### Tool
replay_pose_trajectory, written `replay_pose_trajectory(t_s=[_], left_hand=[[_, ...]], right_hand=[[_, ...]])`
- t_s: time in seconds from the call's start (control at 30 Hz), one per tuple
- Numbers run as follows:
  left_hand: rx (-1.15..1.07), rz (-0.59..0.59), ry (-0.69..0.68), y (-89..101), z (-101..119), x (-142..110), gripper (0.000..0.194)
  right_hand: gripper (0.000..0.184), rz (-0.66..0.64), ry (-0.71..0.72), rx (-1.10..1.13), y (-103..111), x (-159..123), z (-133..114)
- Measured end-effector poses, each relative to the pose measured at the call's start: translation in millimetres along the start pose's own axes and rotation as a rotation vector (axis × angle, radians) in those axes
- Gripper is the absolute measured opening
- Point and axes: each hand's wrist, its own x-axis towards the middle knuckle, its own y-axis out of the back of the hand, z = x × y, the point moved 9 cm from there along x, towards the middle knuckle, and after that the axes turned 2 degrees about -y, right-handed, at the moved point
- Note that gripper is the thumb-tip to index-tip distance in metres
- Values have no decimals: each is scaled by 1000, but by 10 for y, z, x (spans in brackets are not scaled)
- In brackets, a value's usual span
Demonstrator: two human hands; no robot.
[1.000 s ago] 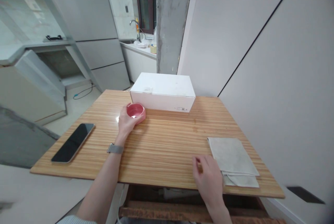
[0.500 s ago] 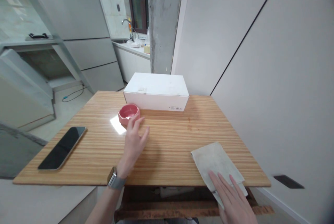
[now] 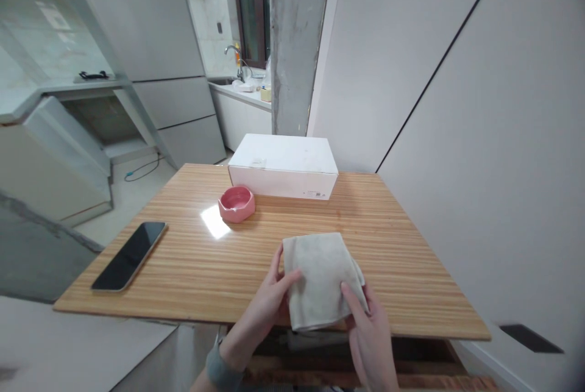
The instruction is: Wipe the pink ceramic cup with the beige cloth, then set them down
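Note:
A folded, pale grey-beige cloth point(image 3: 320, 276) is held up over the front edge of the wooden table point(image 3: 183, 264). My left hand point(image 3: 269, 294) grips its left side, thumb on top and fingers behind. On the cloth's lower right, my right hand point(image 3: 368, 325) pinches the corner between the thumb in front and fingers underneath, which are partly hidden. A pink faceted bowl point(image 3: 236, 204) stands farther back on the left, apart from both hands.
Behind the bowl a long white box point(image 3: 283, 166) lies at the table's back. A black phone point(image 3: 130, 256) rests flat at the left. Below the front edge is an open drawer point(image 3: 411, 352). A white wall point(image 3: 479, 136) rises along the right.
My right hand has lifted the cloth off the table and brought it left to the middle. My left hand has left the bowl's side and taken hold of the cloth. The view has shifted slightly.

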Motion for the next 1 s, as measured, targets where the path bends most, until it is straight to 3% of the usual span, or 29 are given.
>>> replay_pose_trajectory(t_s=[0.07, 0.13, 0.23, 0.3, 0.43, 0.53, 0.63, 0.73, 0.8, 0.87, 1.0], left_hand=[[86, 87, -104, 258, 236, -27, 111], [217, 176, -196, 584, 512, -81, 108], [506, 284, -204, 1091, 833, -205, 66], [631, 385, -227, 1422, 1031, -331, 55], [777, 545, -232, 1948, 1238, -568, 57], [933, 563, -217, 2122, 1273, -659, 57], [1310, 694, -290, 2021, 1397, -758, 50], [1651, 858, -537, 1511, 1503, -829, 42], [1656, 764, -651, 1114, 1381, -725, 33], [1600, 545, -642, 772, 1122, -510, 29], [1651, 272, -577, 332, 625, -188, 29]], right_hand=[[56, -94, -7, -40, -85, 9, 91], [57, -136, 15, -87, -46, 28, 146], [49, -123, 85, -190, 130, 79, 143], [43, -105, 112, -265, 242, 121, 124], [41, -79, 136, -364, 380, 203, 88], [40, -53, 189, -474, 405, 243, 41], [36, -62, 300, -634, 293, 245, -53], [30, -187, 481, -822, -50, 191, -148], [27, -277, 622, -959, -336, 132, -171], [28, -295, 726, -1111, -569, 105, -149], [29, -245, 806, -1309, -815, 143, -48]])
